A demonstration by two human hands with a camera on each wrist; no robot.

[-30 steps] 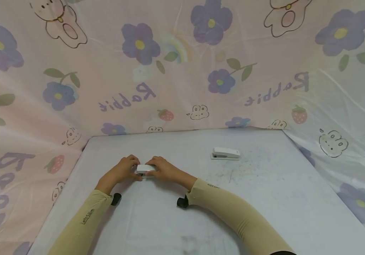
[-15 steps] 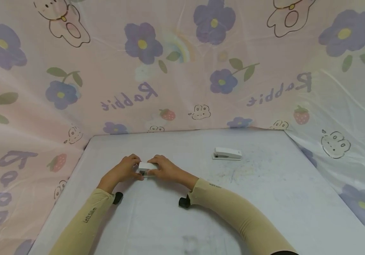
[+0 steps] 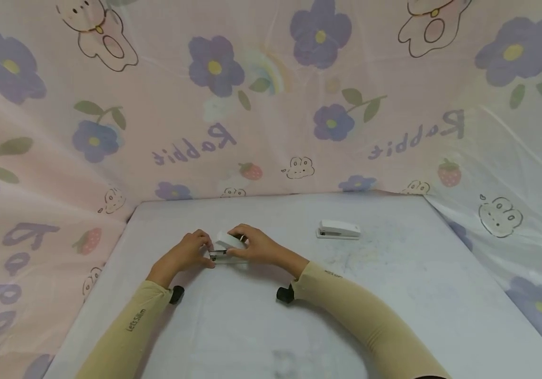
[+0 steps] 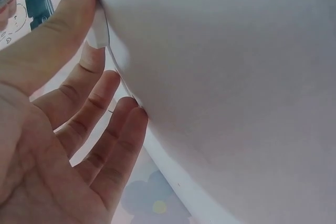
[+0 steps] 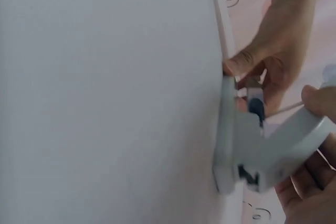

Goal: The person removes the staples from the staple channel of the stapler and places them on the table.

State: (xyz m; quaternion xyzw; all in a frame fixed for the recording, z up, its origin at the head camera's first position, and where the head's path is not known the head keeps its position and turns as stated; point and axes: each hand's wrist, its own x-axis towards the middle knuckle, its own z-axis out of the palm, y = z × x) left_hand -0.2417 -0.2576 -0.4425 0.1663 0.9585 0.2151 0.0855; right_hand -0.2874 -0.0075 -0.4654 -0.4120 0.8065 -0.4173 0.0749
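Observation:
A white stapler (image 3: 227, 240) rests on the table left of centre, its top cover tilted up from the base. My left hand (image 3: 188, 252) pinches the front end of the base between thumb and forefinger; the other fingers stay loosely bent beside it. With thumb and fingers, my right hand (image 3: 262, 245) grips the raised cover. The right wrist view shows the stapler (image 5: 283, 150) from its hinge end, spread wide, a dark piece and metal magazine between cover and base. In the left wrist view just the base's tip (image 4: 100, 30) shows by the thumb.
A second white stapler (image 3: 339, 230) lies closed on the table (image 3: 347, 326), right of and behind the hands. Patterned pink cloth (image 3: 271, 105) hangs behind and at both sides. Black wrist cameras sit under the left sleeve (image 3: 131, 326) and right sleeve (image 3: 361, 310).
The right hand has lifted the stapler's cover and moved slightly right and up, so the inside now shows. The left hand stays at the front end. The view has shifted a little.

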